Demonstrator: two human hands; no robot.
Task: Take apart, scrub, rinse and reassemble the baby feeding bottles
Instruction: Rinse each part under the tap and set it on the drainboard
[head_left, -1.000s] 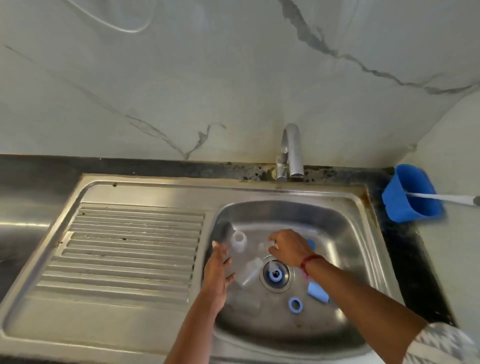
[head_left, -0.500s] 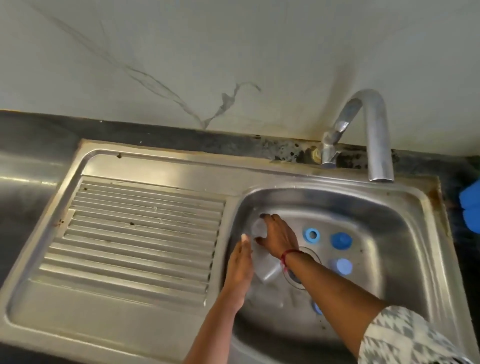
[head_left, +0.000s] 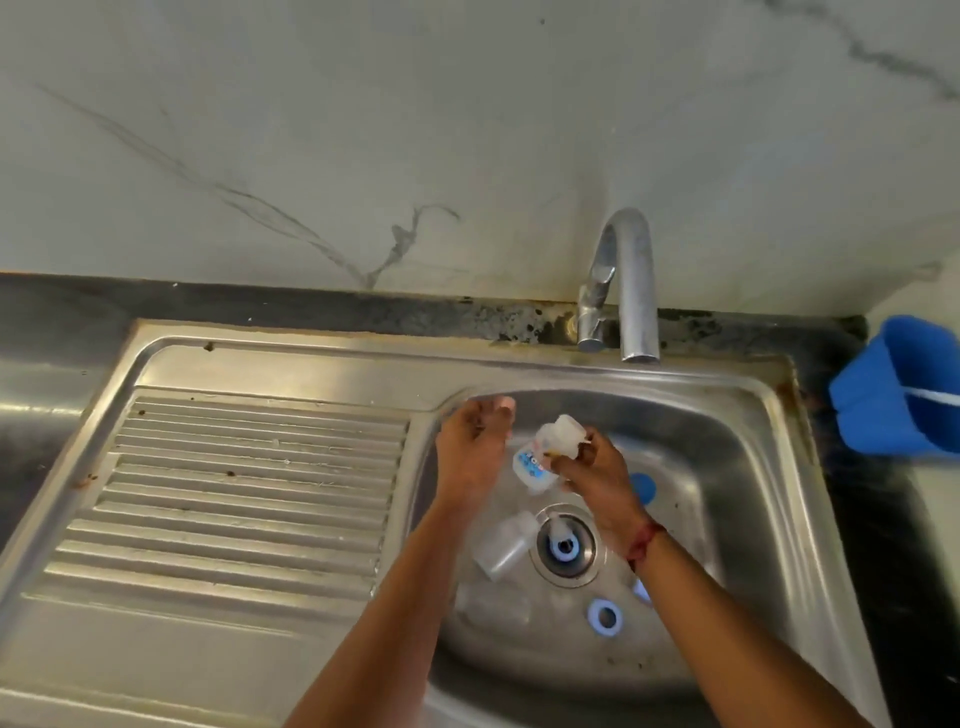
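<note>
My right hand (head_left: 592, 475) holds a small clear baby bottle (head_left: 535, 465) with blue print, lifted above the steel sink basin (head_left: 727, 467); a clear cap or part (head_left: 566, 434) sits at my fingertips. My left hand (head_left: 475, 447) hovers just left of the bottle with fingers loosely bent, holding nothing. Another clear bottle (head_left: 501, 545) lies on the basin floor beside the drain (head_left: 565, 545). A blue ring (head_left: 605, 617) lies near the front of the basin, a blue cap (head_left: 644, 487) behind my right hand, and a blue-based piece stands in the drain.
The tap (head_left: 626, 280) arches over the basin's back edge; no water is visible. A ribbed steel drainboard (head_left: 234, 499) spreads to the left. A blue holder (head_left: 898, 389) with a white handle sits on the dark counter at right.
My right hand has lifted the small bottle up off the basin floor. My left hand has risen beside it. The camera has pulled back and shifted right.
</note>
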